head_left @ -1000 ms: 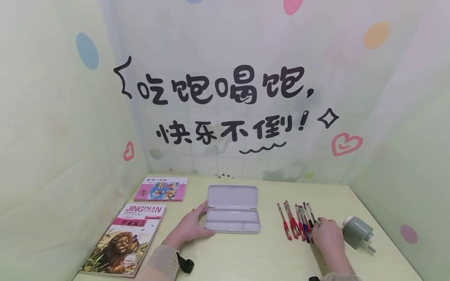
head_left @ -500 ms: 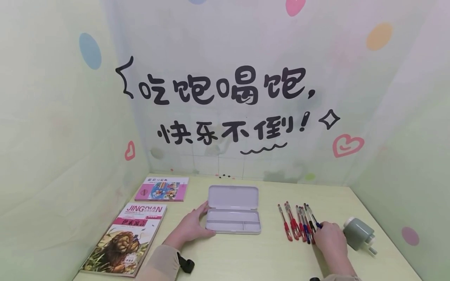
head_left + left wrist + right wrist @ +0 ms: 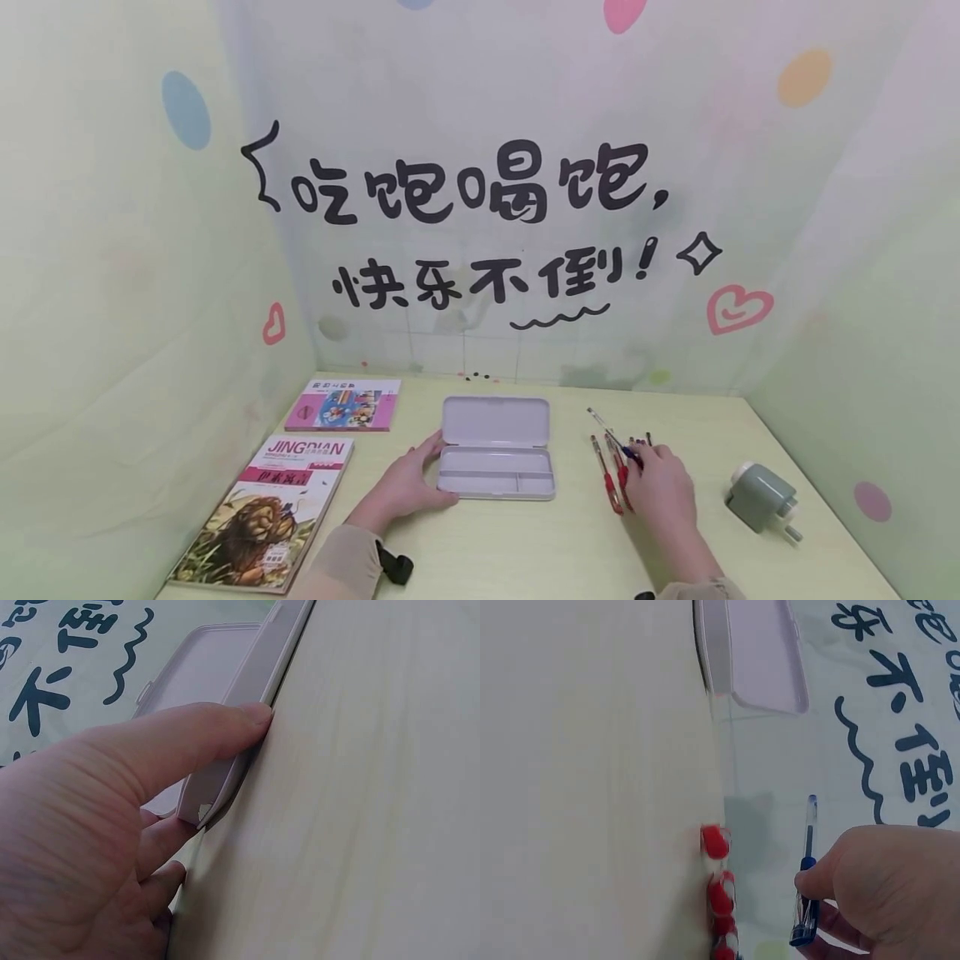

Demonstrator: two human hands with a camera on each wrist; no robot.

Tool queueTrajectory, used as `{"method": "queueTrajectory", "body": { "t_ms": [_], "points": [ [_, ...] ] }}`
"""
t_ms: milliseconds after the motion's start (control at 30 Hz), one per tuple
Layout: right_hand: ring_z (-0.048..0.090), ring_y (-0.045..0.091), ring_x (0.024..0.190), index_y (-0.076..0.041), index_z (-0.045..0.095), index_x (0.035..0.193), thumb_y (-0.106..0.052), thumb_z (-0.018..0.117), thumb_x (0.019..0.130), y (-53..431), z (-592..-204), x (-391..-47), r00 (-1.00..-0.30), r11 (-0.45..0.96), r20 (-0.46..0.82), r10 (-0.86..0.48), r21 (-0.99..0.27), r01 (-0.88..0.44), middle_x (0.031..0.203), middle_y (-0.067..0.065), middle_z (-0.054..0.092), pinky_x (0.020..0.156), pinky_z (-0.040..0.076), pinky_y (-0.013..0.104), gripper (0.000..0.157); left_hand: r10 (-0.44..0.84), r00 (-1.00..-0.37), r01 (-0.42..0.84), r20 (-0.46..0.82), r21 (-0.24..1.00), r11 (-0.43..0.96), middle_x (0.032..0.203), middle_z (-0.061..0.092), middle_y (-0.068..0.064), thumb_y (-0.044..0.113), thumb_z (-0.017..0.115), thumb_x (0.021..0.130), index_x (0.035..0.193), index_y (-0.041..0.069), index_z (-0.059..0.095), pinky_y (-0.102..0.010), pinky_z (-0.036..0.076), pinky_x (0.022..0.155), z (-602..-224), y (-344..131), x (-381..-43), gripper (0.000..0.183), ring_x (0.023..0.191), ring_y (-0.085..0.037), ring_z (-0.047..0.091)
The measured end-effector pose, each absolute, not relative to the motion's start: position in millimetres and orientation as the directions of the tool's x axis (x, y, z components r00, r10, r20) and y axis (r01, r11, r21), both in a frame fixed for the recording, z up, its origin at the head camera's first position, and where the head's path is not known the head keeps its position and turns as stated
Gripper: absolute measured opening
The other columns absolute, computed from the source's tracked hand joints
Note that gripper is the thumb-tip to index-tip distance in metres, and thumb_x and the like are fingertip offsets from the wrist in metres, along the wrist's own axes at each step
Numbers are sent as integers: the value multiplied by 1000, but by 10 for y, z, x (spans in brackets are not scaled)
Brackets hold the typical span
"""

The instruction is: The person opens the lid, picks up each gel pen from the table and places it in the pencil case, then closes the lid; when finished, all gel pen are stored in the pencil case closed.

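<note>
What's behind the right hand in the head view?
The tops of several pens peek out beyond the right hand; their lower parts are covered, so their number can't be told.

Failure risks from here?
The right hand pinches the blue pen with its far end free, so it might swivel. In the head view that hand partly covers the red pens and could nudge them. The left hand holds the open case by one end, so a bump might turn it.

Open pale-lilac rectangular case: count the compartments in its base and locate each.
3: a long lilac compartment spanning the back, a wider rectangular compartment at front left, a narrower rectangular compartment at front right. None appears hidden.
</note>
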State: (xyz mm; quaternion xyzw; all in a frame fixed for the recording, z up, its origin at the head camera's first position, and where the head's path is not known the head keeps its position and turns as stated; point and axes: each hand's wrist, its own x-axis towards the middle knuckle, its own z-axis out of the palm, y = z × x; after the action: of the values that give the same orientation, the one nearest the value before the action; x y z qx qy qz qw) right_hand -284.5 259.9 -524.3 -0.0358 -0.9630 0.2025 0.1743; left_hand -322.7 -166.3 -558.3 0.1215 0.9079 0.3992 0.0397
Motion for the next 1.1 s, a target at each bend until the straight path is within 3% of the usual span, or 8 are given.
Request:
{"method": "queueTrajectory", "body": {
  "t_ms": [200, 433, 633, 867, 1100],
  "points": [
    [70, 42, 106, -6, 80, 121, -9, 75, 99, 2213, -5264, -2906, -906, 896, 424, 1, -403, -188, 115, 19, 75, 94, 61, 62, 23, 273, -961, 219, 49, 740, 636, 166, 60, -3, 46, 101, 73, 175, 18, 30, -72, 23, 137, -5613, -1693, -3261, 128, 164, -52, 35],
    [65, 23, 88, -11, 83, 111, -6, 82, 94, 1733, -5242, -2950, -875, 880, 463, -140, -347, -324, 98, 6, 73, 76, 59, 42, 18, 270, -962, 211, 41, 740, 639, 166, 59, -2, 45, 101, 72, 176, 19, 29, -74, 22, 136, -5604, -1683, -3251, 128, 164, -55, 33],
    [62, 19, 87, -13, 85, 107, -8, 83, 93, 1403, -5299, -3033, -858, 868, 460, -228, -302, -393, 99, 4, 72, 75, 58, 37, 15, 270, -962, 208, 40, 749, 629, 166, 60, -4, 43, 101, 72, 176, 20, 29, -76, 21, 135, -5596, -1681, -3236, 128, 163, -57, 32],
    [62, 21, 88, -14, 84, 102, -6, 85, 91, 1176, -5310, -3069, -843, 863, 437, -314, -238, -445, 95, 1, 68, 76, 58, 39, 14, 268, -963, 207, 36, 736, 644, 167, 59, -4, 46, 101, 72, 176, 21, 29, -75, 22, 136, -5634, -1689, -3251, 128, 164, -56, 32],
    [62, 23, 91, -15, 84, 99, -4, 81, 92, 1090, -5321, -3071, -872, 864, 358, -333, -255, -434, 96, 3, 70, 74, 57, 45, 14, 269, -963, 204, 32, 735, 646, 168, 57, -3, 47, 101, 72, 176, 23, 29, -75, 22, 136, -5626, -1695, -3252, 129, 164, -55, 32]
  ]
}}
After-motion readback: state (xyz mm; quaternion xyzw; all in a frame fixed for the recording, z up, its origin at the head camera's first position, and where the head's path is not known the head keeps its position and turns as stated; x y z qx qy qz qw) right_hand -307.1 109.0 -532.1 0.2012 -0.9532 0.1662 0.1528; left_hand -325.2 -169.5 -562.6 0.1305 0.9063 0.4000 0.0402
